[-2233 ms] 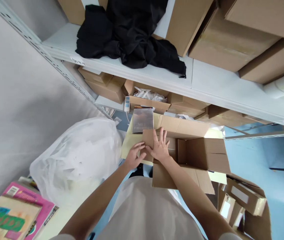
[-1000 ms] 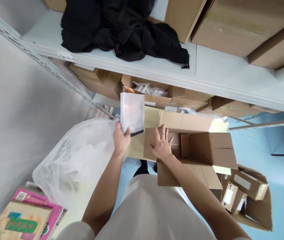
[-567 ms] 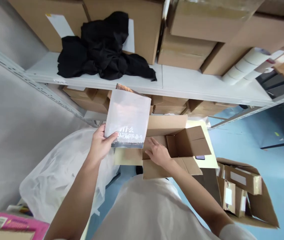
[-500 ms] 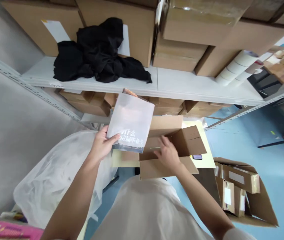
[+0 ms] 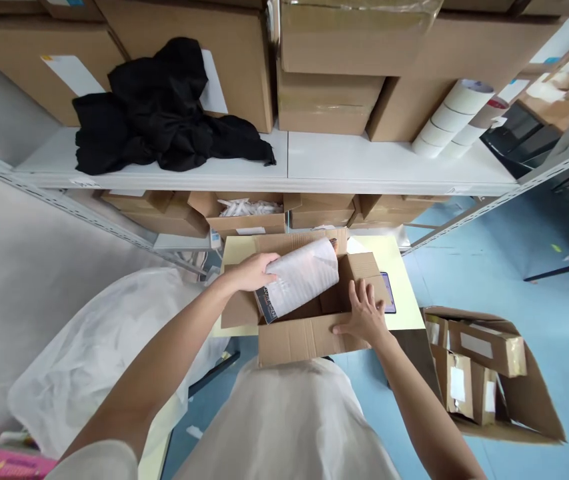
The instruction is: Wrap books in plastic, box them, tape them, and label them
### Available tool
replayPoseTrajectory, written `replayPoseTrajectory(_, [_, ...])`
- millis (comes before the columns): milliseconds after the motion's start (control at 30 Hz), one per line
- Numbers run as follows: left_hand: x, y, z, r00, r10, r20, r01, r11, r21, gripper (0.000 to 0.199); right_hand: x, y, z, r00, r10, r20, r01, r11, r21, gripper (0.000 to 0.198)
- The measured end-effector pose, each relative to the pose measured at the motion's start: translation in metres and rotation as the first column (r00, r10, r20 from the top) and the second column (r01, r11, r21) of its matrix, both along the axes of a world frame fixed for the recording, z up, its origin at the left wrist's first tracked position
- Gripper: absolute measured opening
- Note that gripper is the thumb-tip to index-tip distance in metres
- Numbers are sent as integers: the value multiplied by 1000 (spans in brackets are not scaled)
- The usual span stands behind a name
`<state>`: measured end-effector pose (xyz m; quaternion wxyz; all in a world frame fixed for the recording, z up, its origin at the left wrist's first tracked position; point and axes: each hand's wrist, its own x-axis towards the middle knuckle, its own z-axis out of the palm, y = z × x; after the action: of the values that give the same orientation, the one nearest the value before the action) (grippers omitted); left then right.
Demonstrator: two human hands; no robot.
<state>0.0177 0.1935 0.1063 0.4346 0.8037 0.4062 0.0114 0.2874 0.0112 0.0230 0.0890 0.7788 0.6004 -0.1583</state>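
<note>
My left hand (image 5: pixel 254 272) is closed on the left end of a book (image 5: pixel 267 308) covered by a white foam wrap (image 5: pixel 309 270). The bundle is tilted over the mouth of an open cardboard box (image 5: pixel 309 339), and a dark cover with pale lettering shows at its lower left corner. An orange-brown edge peeks out at its upper right. My right hand (image 5: pixel 365 313) rests with fingers spread on the box's right flap, its thumb near the front flap. The bundle hides much of the box's inside.
The box stands on a pale yellow table (image 5: pixel 404 293), with a phone (image 5: pixel 389 293) at its right. A metal shelf (image 5: pixel 374 157) holds cartons, black cloth (image 5: pixel 164 113) and tape rolls (image 5: pixel 449 120). A large carton (image 5: pixel 534 400) of small boxes sits right; translucent plastic (image 5: pixel 94 360) bulges left.
My left hand has brought the book from above the table's left side down over the box, turning it. My right hand has moved from inside the box to its right flap.
</note>
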Motion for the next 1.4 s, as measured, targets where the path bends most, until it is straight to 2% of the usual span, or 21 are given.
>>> replayPoseTrajectory(100, [23,11,-5,968,-171,-184,171,985,-16,30,2,1,-3,1000,-6,-11,7,1000,21,119])
replayPoseTrajectory(200, [45,19,-20,894,-297,-336,295,954,-58,31,4,1,-8,999,-25,-35,27,999,33,124])
replayPoseTrajectory(300, [62,18,-38,862,-322,-392,330,943,-50,35,3,2,-10,997,-38,-64,41,998,46,129])
replayPoseTrajectory(400, [63,5,-40,883,-279,-377,317,947,43,53,2,1,-8,996,-34,-82,40,997,72,129])
replayPoseTrajectory(500, [39,-18,-24,959,-166,-229,213,957,198,69,2,1,-5,995,-22,-95,31,995,96,122])
replayPoseTrajectory(567, [8,-35,-13,993,-19,-114,53,952,303,59,5,1,-4,994,-13,-104,24,994,109,118])
replayPoseTrajectory(633, [-27,-50,-10,980,197,-26,-170,898,405,58,10,1,-4,993,-16,-117,31,991,128,117])
replayPoseTrajectory(667, [-44,-57,-13,936,350,36,-330,840,432,63,14,0,-4,992,-34,-124,52,988,148,117])
replayPoseTrajectory(700, [-60,-64,-18,857,507,95,-498,764,410,74,19,0,-5,989,-68,-132,91,980,176,118])
replayPoseTrajectory(733, [-73,-70,-26,760,635,138,-641,698,319,86,25,0,-5,982,-116,-147,146,966,213,118])
replayPoseTrajectory(800, [-89,-82,-45,570,804,168,-816,578,3,92,37,-1,-5,950,-217,-224,279,912,299,116])
replayPoseTrajectory(867, [-92,-93,-64,458,867,197,-803,498,-327,84,49,-1,-4,887,-274,-370,407,843,351,110])
replayPoseTrajectory(900, [-90,-97,-71,432,870,237,-752,492,-439,80,54,-1,-3,846,-285,-450,464,809,360,106])
replayPoseTrajectory(933, [-86,-101,-76,418,861,290,-695,509,-508,78,58,-1,-1,798,-291,-528,519,776,357,101])
replayPoseTrajectory(1000, [-78,-104,-82,406,817,409,-623,575,-530,79,63,0,4,686,-287,-668,612,725,317,94])
replayPoseTrajectory(1067, [-74,-103,-82,448,745,494,-593,661,-459,89,65,2,10,600,-224,-768,621,735,272,90])
replayPoseTrajectory(1133, [-74,-99,-80,620,581,528,-502,810,-302,104,65,5,17,582,-63,-811,463,845,267,81])
replayPoseTrajectory(1200, [-78,-95,-78,846,301,440,-299,951,-75,121,67,9,22,616,131,-777,155,947,283,64])
replayPoseTrajectory(1233, [-80,-93,-77,930,143,338,-164,986,34,129,69,10,23,643,215,-735,-13,963,270,59])
replayPoseTrajectory(1300, [-82,-90,-77,990,-119,79,103,978,180,138,73,12,23,719,328,-613,-261,945,200,62])
replayPoseTrajectory(1400, [-81,-89,-80,935,-286,-212,335,909,250,135,84,9,16,811,384,-442,-363,922,135,76])
